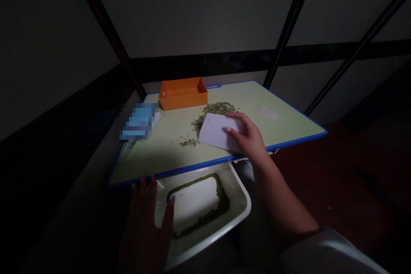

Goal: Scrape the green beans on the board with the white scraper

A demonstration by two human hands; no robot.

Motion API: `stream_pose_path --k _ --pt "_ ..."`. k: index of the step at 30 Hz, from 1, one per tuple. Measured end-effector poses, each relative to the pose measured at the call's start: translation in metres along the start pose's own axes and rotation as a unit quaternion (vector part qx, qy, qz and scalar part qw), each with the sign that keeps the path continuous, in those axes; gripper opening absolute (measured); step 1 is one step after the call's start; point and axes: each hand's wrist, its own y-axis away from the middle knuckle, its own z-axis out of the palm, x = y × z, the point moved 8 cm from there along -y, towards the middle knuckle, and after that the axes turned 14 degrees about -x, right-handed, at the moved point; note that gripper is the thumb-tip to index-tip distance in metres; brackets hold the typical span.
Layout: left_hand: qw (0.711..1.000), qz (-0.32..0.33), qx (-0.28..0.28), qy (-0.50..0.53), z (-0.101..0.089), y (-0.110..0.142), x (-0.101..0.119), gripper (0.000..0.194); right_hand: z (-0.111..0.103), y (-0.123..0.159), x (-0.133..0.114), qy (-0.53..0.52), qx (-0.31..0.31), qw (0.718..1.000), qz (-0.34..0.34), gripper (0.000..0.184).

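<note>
My right hand (244,135) is closed on a white plastic scraper (213,132), thumb on its near face. The scraper stands tilted on the pale green tabletop (167,154), against a pile of small dark green seeds or grains (220,108). A few loose grains (189,142) lie to its left. My left hand (146,218) is dim, its fingers stretched towards the table's near edge and its thumb apart over a white tray (242,203). More green grains (221,192) line the tray's floor edges. Whether the left hand grips the rim is hidden.
An orange open box (183,98) stands at the table's back left. A blurred blue object (139,120) lies at the left edge, with a pale cable (126,150) beside it. Whitish grains (269,114) are spread on the right. Dark-framed panels (199,13) rise behind.
</note>
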Motion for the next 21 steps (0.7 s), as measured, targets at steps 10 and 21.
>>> stream_pose_path --k 10,21 --pt "1.000 -0.006 0.002 0.005 0.001 0.001 -0.001 0.064 -0.006 -0.001 0.000 -0.011 0.010 1.000 -0.010 0.031" --pt "1.000 0.000 0.002 0.001 -0.001 0.000 0.001 0.066 0.006 -0.005 0.000 -0.012 0.004 1.000 -0.019 0.031"
